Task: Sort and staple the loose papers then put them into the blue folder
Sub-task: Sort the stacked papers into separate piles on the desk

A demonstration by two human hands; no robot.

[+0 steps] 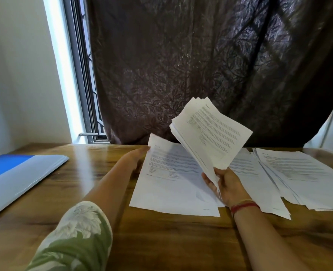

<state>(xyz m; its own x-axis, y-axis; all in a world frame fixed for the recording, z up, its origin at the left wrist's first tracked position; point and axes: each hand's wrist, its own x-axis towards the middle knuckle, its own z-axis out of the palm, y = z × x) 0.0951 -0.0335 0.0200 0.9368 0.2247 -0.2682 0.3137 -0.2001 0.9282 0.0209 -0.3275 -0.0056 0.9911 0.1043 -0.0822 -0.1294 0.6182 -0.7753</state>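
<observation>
Our right hand (227, 185), at lower centre-right of the frame, is curling its fingers (208, 181) round the bottom corner of a sheaf of papers (210, 130), thumb on the near face, and is holding it tilted up off the counter (161, 241). The pages are splaying slightly at the free top corner, so the grip is taking only one corner of a loose, unstapled bundle.

Our left hand (135, 159) is reaching its fingers (142, 151) out almost straight against the upper left edge of a single sheet (171, 184) lying flat at centre. That corner is lifting a little. Blur is hiding whether a thumb is under it.

We are judging these papers light, limp and slick on one another. A one-corner hold is likely to let pages slide or droop. Taking the sheaf along a long edge with both hands and tapping it square on the counter should serve better before stapling. The flat sheet is best lifted at its raised corner.

A middle pile (245, 173) and a fanned pile (298, 173) are lying to the right. The blue folder (14, 178) is lying shut at far left, well apart from the papers. We are seeing no stapler.
</observation>
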